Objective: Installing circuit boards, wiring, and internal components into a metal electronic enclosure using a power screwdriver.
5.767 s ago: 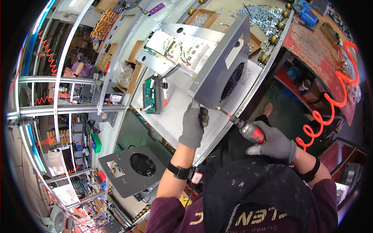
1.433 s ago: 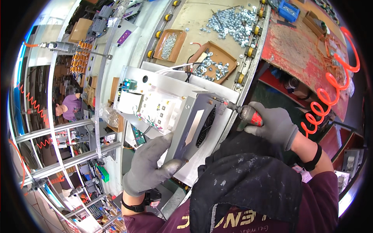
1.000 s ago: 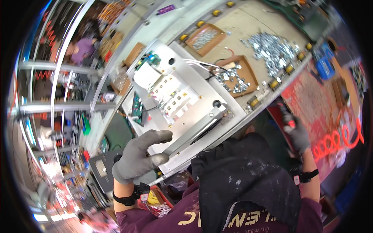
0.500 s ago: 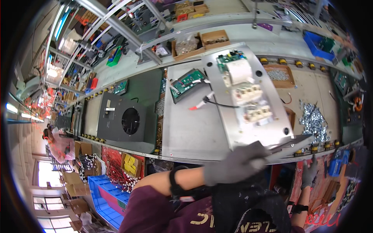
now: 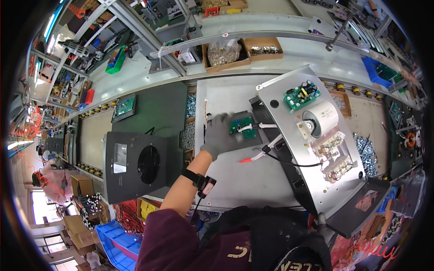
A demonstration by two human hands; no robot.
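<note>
My left hand (image 5: 220, 137), in a grey glove, grips the left end of a dark tray carrying a green circuit board (image 5: 244, 128). White-sleeved cables run from this board towards a silver metal chassis (image 5: 289, 140), which stands tilted at the right. On the chassis are another green board (image 5: 302, 95), a big white cylindrical capacitor (image 5: 323, 119) and clear-covered terminal blocks (image 5: 334, 156). At its near corner my right hand (image 5: 325, 229), also gloved, holds the edge; most of its fingers are hidden. A dark end panel (image 5: 359, 207) juts out beside that hand. A red-tipped cable (image 5: 253, 158) lies on the bench.
Left of the bench plate stands a dark housing with a round fan opening (image 5: 149, 165). Another board module (image 5: 124, 107) lies beyond it. Screws (image 5: 365, 156) are heaped at the right. Cardboard boxes (image 5: 264, 49) line the far shelf; a blue crate (image 5: 120, 244) sits below left.
My left hand has left the chassis's near end and gone to the board tray, which has shifted nearer and turned. The chassis has moved right and tilted up, with my right hand now at its corner.
</note>
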